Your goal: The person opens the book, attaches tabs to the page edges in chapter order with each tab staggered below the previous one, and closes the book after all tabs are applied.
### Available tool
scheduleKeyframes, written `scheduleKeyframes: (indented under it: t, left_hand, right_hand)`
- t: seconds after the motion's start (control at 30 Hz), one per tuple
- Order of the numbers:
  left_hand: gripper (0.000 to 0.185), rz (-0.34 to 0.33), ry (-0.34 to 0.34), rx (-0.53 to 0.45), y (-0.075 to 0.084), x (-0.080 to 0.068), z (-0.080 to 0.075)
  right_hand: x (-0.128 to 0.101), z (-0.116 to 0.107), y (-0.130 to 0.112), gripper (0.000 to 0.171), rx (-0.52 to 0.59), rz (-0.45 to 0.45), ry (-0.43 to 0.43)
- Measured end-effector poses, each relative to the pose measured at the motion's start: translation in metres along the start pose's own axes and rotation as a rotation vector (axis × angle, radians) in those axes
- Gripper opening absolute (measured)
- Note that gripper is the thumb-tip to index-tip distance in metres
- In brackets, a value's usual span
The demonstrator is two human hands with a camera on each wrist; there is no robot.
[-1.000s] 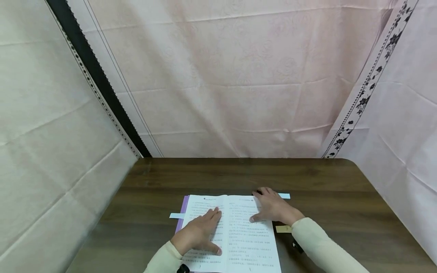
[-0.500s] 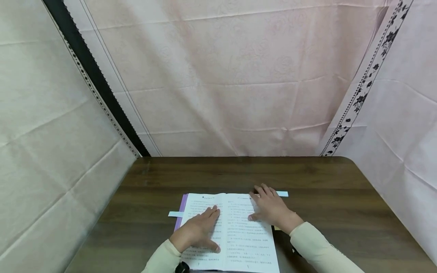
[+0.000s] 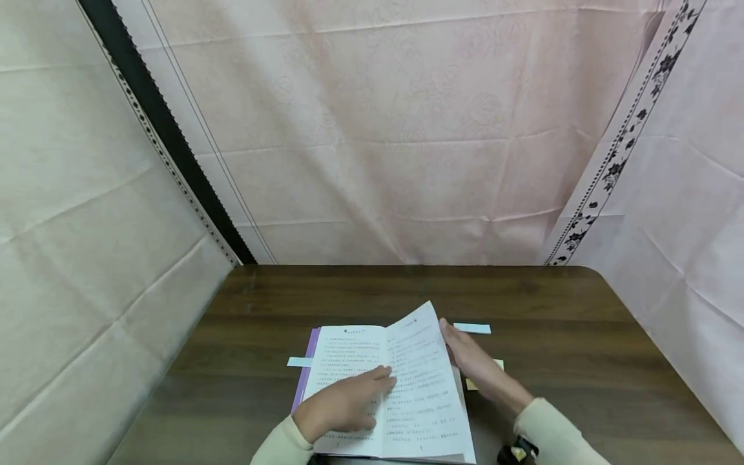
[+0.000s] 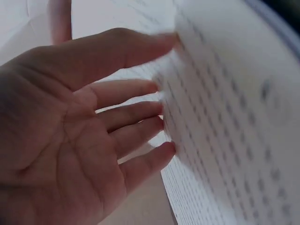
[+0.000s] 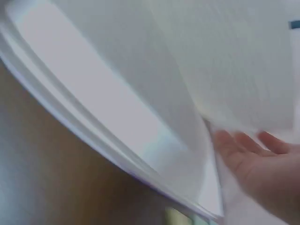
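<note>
Right page point(image 3: 421, 381) of the book point(image 3: 343, 352) has been raised since the earlier frame, its upper outer corner now standing clear of the leaves beneath. The right hand point(image 3: 476, 361) has been shifted off the page's face to its outer edge; straight, relaxed fingers are seen at the underside, with no grip formed. The left hand point(image 3: 351, 400) has been moved toward the gutter, where its fingers are laid extended, uncurled, with the tips at the page. The book is spread on the surface point(image 3: 558, 336), between its left and right edges and short of its far edge. Blue tabs point(image 3: 299, 361) are noted beyond the book's left edge and near its upper right corner; yellow tabs point(image 3: 471, 385) are partly hidden by the right hand.
</note>
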State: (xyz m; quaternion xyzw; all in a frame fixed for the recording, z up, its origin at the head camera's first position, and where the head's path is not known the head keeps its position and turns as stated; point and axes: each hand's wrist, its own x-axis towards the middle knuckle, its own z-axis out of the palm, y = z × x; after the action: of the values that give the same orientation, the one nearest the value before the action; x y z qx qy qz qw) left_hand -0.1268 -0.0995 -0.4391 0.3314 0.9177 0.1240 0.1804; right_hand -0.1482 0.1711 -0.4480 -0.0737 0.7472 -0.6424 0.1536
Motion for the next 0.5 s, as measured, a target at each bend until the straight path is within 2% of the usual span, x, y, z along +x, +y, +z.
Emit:
scheduleKeyframes:
  t: [0.1, 0.17, 0.27, 0.37, 0.43, 0.5]
  left_hand:
    - [0.066, 0.059, 0.007, 0.017, 0.003, 0.000, 0.003]
    - [0.061, 0.084, 0.018, -0.028, 0.001, 0.001, 0.006]
    - [0.058, 0.105, 0.036, -0.168, -0.002, 0.005, 0.010]
    - [0.058, 0.092, 0.069, -0.336, -0.002, 0.008, 0.014]
    - [0.059, 0.072, 0.099, -0.399, 0.001, 0.007, 0.017]
    - [0.059, 0.049, 0.124, -0.418, 0.004, 0.006, 0.021]
  right_hand:
    - [-0.019, 0.022, 0.010, 0.093, 0.242, 0.057, -0.043]
    - [-0.029, 0.035, 0.016, 0.100, 0.309, 0.085, -0.052]
    - [-0.037, 0.049, 0.021, 0.101, 0.359, 0.089, -0.083]
    - [-0.038, 0.056, 0.023, 0.099, 0.392, 0.074, -0.118]
    - [-0.038, 0.059, 0.025, 0.097, 0.397, 0.085, -0.122]
    - [-0.039, 0.061, 0.028, 0.094, 0.380, 0.098, -0.123]
